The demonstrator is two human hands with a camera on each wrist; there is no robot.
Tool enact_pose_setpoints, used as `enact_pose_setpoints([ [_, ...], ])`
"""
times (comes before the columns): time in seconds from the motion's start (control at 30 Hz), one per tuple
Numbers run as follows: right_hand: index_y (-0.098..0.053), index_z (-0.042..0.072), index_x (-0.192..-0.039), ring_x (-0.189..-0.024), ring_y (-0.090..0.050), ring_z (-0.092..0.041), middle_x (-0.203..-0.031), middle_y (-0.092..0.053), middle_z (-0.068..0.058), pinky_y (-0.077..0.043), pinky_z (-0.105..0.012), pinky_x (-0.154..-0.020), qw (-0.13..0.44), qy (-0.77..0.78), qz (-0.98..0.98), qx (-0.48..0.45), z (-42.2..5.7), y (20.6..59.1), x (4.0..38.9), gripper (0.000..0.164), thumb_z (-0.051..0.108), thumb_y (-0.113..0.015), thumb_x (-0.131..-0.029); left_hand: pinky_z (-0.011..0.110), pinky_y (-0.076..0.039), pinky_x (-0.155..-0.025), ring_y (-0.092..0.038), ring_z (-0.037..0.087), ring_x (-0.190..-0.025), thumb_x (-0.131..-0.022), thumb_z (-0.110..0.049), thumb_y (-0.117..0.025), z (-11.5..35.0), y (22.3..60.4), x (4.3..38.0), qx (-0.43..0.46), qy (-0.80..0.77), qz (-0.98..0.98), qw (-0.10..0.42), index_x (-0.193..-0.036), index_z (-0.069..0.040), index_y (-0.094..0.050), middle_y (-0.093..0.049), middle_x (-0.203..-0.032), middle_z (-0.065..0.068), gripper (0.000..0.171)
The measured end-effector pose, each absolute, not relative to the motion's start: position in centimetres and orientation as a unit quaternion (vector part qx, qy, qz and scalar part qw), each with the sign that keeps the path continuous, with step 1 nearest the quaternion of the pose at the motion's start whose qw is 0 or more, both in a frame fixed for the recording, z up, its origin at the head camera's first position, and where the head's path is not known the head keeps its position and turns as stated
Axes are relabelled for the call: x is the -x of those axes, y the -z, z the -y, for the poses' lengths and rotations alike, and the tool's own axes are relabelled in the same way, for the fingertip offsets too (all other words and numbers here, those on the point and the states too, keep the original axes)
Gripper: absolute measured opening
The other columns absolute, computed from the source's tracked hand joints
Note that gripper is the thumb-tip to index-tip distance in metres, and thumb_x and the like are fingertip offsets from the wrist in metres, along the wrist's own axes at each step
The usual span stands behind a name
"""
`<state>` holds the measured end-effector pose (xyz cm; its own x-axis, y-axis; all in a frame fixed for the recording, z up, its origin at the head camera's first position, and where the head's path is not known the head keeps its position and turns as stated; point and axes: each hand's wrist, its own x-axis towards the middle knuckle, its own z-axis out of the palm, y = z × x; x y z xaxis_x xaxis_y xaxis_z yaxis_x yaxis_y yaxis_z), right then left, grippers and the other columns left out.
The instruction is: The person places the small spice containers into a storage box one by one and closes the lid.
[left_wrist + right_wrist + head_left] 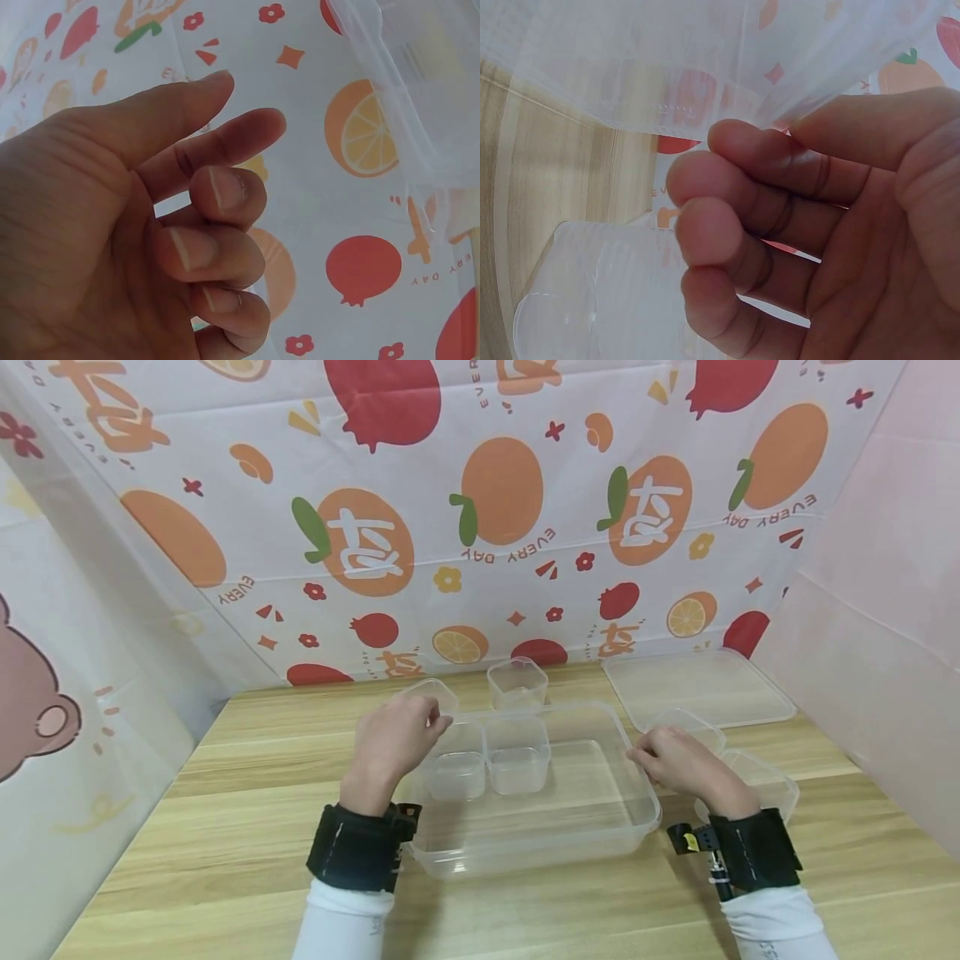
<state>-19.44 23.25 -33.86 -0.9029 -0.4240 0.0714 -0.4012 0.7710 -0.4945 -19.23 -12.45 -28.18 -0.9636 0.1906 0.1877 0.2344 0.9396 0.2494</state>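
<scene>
A large clear plastic container (pixel 525 843) stands on the table with two small clear boxes, a left one (pixel 456 777) and a right one (pixel 517 768), inside its left half. At its right rim my right hand (pixel 678 764) pinches the edge between thumb and index finger; the right wrist view shows the clear wall (pixel 705 82) meeting those fingertips. My left hand (pixel 397 739) hovers over the container's back left corner. Its fingers (pixel 232 195) are loosely curled with nothing between them. Behind that hand, another small clear box (pixel 437 692) is partly hidden.
A small clear box (pixel 517 685) stands behind the large container. To the right are two more, a back one (pixel 693 727) and a front one (pixel 761 777). A flat clear lid (pixel 697 685) lies at the back right, near the fruit-print cloth (pixel 502 602).
</scene>
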Motion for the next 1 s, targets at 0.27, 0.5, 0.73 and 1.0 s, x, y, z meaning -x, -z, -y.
enact_pose_setpoints([
  [0.27, -0.054, 0.010, -0.060, -0.047, -0.035, -0.009, -0.053, -0.037, 0.007, -0.030, -0.026, -0.049, 0.026, 0.262, -0.940, 0.216, -23.2, 33.9, 19.4, 0.041, 0.008, -0.059, -0.101, 0.032, -0.038, -0.053, -0.053, 0.023, -0.063, -0.098, -0.023, -0.069, 13.6, 28.4, 19.9, 0.072, 0.145, 0.984, 0.073, -0.098, -0.004, -0.076, -0.056, -0.065, 0.004, 0.021],
  [0.5, -0.054, 0.010, -0.060, -0.048, -0.036, -0.009, -0.053, -0.038, 0.007, -0.030, -0.026, -0.049, 0.028, 0.261, -0.940, 0.216, -23.2, 33.9, 19.4, 0.042, 0.008, -0.058, -0.101, 0.033, -0.042, -0.054, -0.055, 0.023, -0.066, -0.099, -0.023, -0.066, 14.2, 28.3, 20.0, 0.058, 0.145, 0.986, 0.062, -0.101, -0.002, -0.075, -0.060, -0.070, 0.005, 0.023],
  [0.73, -0.055, 0.010, -0.061, -0.048, -0.036, -0.009, -0.053, -0.038, 0.007, -0.030, -0.026, -0.049, 0.032, 0.259, -0.942, 0.213, -23.2, 33.9, 19.4, 0.041, 0.009, -0.058, -0.101, 0.032, -0.037, -0.053, -0.051, 0.022, -0.063, -0.100, -0.021, -0.066, 14.9, 28.6, 20.2, 0.060, 0.151, 0.985, 0.057, -0.099, -0.001, -0.075, -0.054, -0.065, 0.004, 0.022],
  [1.0, -0.056, 0.009, -0.061, -0.048, -0.037, -0.009, -0.053, -0.038, 0.007, -0.031, -0.026, -0.049, 0.031, 0.260, -0.941, 0.215, -23.2, 33.9, 19.5, 0.040, 0.008, -0.058, -0.101, 0.030, -0.031, -0.051, -0.047, 0.021, -0.057, -0.099, -0.018, -0.068, 15.8, 29.3, 20.9, 0.055, 0.152, 0.985, 0.060, -0.088, -0.001, -0.075, -0.046, -0.058, 0.004, 0.022],
])
